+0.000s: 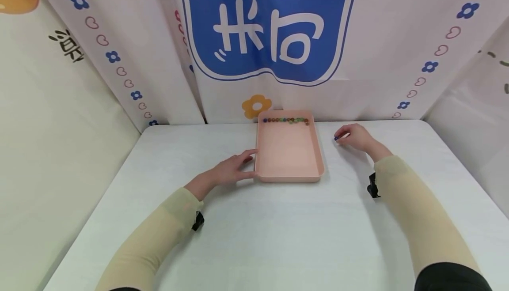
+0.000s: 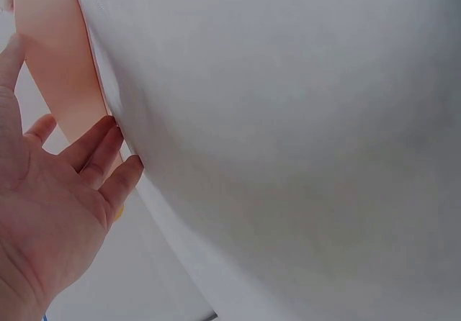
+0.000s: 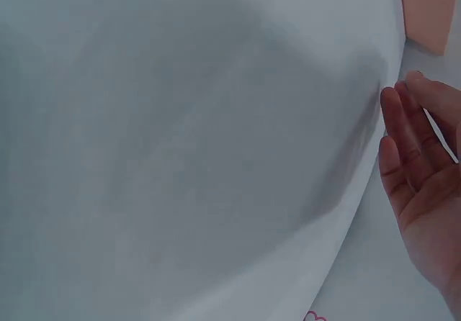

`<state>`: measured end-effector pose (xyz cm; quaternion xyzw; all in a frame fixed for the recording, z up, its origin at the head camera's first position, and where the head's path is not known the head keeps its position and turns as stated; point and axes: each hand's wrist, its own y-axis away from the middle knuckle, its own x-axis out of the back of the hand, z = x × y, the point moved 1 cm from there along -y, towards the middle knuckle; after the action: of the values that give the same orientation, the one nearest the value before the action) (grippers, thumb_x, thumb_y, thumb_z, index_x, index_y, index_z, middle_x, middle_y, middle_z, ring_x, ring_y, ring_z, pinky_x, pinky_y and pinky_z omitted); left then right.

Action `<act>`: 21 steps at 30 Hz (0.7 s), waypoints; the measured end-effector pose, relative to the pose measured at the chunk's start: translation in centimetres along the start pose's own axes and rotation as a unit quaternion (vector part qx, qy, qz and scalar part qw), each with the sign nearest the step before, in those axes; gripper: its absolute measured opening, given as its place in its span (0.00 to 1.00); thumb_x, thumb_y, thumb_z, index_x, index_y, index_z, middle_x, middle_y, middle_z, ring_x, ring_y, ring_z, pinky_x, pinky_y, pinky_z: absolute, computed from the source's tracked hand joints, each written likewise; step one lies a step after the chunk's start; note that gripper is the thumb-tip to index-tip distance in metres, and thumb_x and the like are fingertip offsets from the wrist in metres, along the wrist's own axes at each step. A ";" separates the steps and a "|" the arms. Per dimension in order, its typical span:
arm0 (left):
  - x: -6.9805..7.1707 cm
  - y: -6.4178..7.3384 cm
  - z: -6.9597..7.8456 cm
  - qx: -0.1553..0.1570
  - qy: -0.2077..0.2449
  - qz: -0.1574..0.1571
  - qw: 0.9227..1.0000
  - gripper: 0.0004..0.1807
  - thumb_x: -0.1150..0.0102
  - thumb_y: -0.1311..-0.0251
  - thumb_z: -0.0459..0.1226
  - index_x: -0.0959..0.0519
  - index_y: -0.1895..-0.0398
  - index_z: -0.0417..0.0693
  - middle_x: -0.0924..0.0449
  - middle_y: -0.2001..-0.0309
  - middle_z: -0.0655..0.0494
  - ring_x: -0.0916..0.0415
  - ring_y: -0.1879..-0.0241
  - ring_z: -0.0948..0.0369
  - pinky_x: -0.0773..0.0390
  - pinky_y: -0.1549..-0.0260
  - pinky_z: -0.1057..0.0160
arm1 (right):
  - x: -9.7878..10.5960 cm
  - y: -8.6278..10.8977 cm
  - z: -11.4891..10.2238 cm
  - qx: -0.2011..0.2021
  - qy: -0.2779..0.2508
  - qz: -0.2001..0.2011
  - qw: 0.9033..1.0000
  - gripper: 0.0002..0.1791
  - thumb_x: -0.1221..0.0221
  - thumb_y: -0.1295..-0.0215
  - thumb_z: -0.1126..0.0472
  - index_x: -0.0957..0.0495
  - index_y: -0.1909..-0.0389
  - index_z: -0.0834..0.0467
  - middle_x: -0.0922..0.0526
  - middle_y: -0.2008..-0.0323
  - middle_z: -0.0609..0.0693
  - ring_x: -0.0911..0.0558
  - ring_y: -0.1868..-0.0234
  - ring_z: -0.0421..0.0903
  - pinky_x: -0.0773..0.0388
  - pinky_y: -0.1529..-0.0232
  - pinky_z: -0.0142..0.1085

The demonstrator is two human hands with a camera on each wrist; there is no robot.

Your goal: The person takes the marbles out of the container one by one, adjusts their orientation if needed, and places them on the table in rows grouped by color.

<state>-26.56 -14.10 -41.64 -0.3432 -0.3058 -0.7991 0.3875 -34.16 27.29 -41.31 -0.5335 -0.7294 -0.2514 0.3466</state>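
Observation:
A shallow pink tray (image 1: 289,149) lies on the white table against the back curtain. Along its far end sits a row of small round marbles (image 1: 278,120), green, brown and blue, with a few in a second row at the right. My left hand (image 1: 230,170) rests at the tray's left side, its fingers and thumb spread and the tips right at the wall. To the right of the tray, my right hand (image 1: 355,137) pinches a dark blue marble (image 1: 336,138) low over the table. From the right wrist view the marble is hidden behind the fingers.
A white curtain with a blue printed sign (image 1: 266,30) hangs directly behind the tray. Pale cloth walls (image 1: 51,105) stand at both sides of the white table (image 1: 286,229). Black straps (image 1: 373,186) are at both wrists.

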 end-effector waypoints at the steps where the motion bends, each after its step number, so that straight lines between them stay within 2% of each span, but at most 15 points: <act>1: 0.0 0.0 0.0 -0.001 0.001 0.000 1.000 0.47 0.42 0.41 0.62 0.51 0.23 0.64 0.40 0.29 0.47 0.44 0.30 0.53 0.44 0.35 0.47 | -0.1 0.0 0.2 0.000 0.001 -0.004 1.000 0.11 0.38 0.39 0.70 0.20 0.57 0.70 0.18 0.59 0.63 0.23 0.58 0.57 0.28 0.55 0.44; 11: 0.1 0.1 0.2 -0.007 0.004 -0.004 1.000 0.47 0.42 0.40 0.61 0.52 0.23 0.62 0.40 0.29 0.46 0.45 0.29 0.53 0.46 0.34 0.46 | -0.8 -0.4 0.6 -0.031 0.002 -0.028 0.999 0.11 0.39 0.39 0.70 0.21 0.55 0.69 0.19 0.59 0.62 0.24 0.60 0.54 0.28 0.57 0.43; 21: 0.0 0.0 0.0 -0.005 0.002 -0.003 1.000 0.47 0.42 0.40 0.61 0.52 0.23 0.61 0.40 0.29 0.46 0.45 0.30 0.52 0.45 0.34 0.46 | -0.8 -0.3 0.5 -0.036 0.003 -0.032 0.999 0.14 0.39 0.39 0.72 0.22 0.53 0.70 0.20 0.56 0.63 0.24 0.59 0.55 0.27 0.57 0.43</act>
<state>-26.58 -14.07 -41.62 -0.3431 -0.3019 -0.8024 0.3837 -34.37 27.11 -42.25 -0.5212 -0.7355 -0.2899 0.3214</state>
